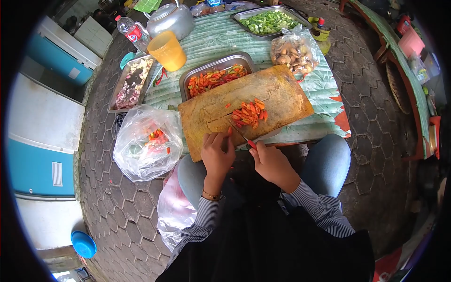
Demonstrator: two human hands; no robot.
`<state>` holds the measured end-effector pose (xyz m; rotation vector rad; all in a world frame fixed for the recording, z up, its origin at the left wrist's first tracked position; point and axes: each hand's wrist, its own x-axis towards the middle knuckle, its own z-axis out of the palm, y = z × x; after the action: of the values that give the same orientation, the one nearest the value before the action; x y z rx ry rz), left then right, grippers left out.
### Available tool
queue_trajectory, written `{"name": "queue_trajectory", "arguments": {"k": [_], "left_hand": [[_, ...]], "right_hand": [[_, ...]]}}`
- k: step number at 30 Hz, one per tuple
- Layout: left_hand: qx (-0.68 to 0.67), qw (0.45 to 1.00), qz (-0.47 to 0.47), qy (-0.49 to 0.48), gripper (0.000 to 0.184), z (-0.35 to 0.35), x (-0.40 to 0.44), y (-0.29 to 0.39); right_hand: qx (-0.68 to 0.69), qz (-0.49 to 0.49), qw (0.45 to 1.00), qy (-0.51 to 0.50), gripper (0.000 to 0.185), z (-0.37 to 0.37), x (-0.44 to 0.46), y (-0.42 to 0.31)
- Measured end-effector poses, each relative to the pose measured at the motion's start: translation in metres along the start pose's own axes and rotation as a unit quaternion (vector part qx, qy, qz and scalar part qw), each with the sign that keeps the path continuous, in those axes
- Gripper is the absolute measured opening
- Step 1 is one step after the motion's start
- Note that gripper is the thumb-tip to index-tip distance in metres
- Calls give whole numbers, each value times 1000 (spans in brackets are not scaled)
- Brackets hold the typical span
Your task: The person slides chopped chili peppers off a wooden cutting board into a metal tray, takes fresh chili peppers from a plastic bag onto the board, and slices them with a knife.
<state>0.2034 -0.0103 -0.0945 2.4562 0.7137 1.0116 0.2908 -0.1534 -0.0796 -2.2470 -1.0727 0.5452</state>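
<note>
My left hand (217,154) pinches a red chili (229,131) against the near edge of the wooden cutting board (202,120). In my right hand (274,164) is a small knife (251,144) with a red handle; its thin blade points up and left, close to the chili. A pile of cut red and orange chilies (249,113) lies on the board just beyond the blade. Behind the board, and partly covered by it, a metal tray (184,81) holds more cut chilies. To the left, a clear plastic bag (136,152) contains some chilies.
A tray of chopped greens (270,22), a bag of mushroom-like pieces (293,52), a yellow cup (167,50), a kettle (171,21) and a water bottle (134,33) stand around the board. A narrow tray (132,84) of chopped onion or garlic sits at left.
</note>
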Motion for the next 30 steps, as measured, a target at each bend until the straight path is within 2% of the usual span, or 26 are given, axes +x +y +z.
{"name": "queue_trajectory", "arguments": {"k": [19,21,23,30], "left_hand": [[-63,998,-4,-9,8,8,-2,-12],[-68,998,0,-10,8,7,-3,-11],[-52,998,-35,-25,8,5,-1,-8],[-39,999,-7,-15,6,5,-3,-8]], "right_hand": [[50,17,998,-44,30,16,15,-9],[54,18,997,-58,31,13,10,-9],[56,11,996,-67,33,9,4,-5],[30,44,997,-62,33,-6,-37,-2]]}}
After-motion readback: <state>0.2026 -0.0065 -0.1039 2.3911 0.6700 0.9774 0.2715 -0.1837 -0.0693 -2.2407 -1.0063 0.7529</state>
